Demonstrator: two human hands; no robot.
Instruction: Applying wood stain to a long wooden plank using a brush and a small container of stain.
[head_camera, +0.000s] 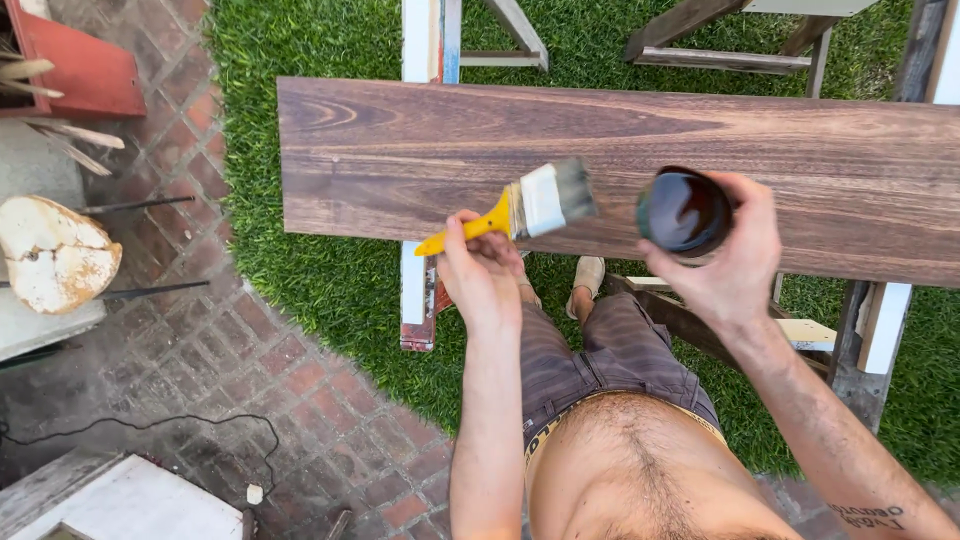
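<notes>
Fingers of your left hand (480, 265) clamp the yellow handle of a paintbrush (525, 205) just above the dark wooden plank (400, 150), while your right hand (725, 265) wraps around an open jar of dark stain (685, 212) beside it.

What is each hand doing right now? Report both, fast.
Left hand: closed on the yellow handle of a paintbrush.
Right hand: closed around a small jar of dark liquid, above the wooden plank.
</notes>
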